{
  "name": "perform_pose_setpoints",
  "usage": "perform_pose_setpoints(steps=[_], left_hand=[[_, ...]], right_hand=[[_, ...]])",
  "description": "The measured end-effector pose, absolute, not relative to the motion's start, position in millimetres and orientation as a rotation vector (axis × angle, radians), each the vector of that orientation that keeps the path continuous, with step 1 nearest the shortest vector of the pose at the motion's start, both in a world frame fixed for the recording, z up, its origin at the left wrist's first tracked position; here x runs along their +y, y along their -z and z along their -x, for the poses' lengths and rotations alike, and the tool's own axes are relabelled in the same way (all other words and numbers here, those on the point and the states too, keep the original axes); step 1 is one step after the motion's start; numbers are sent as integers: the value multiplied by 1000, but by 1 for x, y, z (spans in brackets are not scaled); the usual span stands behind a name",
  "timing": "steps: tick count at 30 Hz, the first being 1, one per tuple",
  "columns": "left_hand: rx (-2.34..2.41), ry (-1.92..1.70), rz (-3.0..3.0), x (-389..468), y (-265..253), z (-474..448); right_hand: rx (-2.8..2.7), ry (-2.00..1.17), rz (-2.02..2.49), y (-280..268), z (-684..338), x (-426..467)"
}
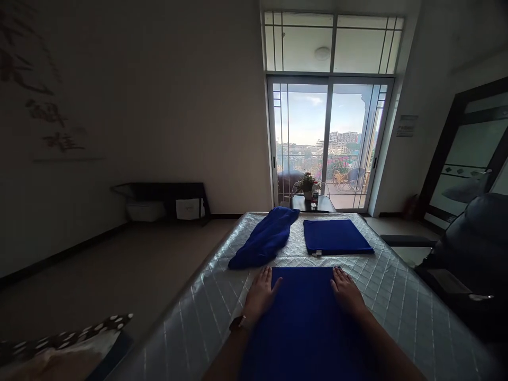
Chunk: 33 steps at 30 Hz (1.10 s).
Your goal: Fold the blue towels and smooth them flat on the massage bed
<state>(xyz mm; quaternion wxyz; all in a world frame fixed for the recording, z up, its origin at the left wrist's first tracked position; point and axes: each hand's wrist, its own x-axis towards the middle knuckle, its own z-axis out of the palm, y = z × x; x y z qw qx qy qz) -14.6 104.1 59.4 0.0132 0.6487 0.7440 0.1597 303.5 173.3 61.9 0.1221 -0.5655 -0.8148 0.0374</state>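
A blue cloth lies flat and smooth on the silver quilted table cover, reaching toward me. My left hand rests on its left edge near the far corner, fingers stretched out and thumb apart. On the opposite edge lies my right hand, also flat with its fingers extended. Beyond my left hand is a crumpled blue cloth. A neatly folded blue cloth with a small white tag lies past my right hand.
At the far end stand a potted plant and a bottle by a glass sliding door. A dark chair is at the right. A low black shelf stands along the left wall. Polka-dot fabric shows at lower left.
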Motion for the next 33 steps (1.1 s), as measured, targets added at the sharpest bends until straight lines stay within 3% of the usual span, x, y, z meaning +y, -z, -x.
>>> perform_pose_setpoints(steps=[15,33], left_hand=[[2325,-507,-2059,97,-69,9],[2334,-584,-2108,114,-40,21]], right_hand=[[-2466,-94,1745,-87,-296,156],[-2423,-358,1791,-87,-304,120]])
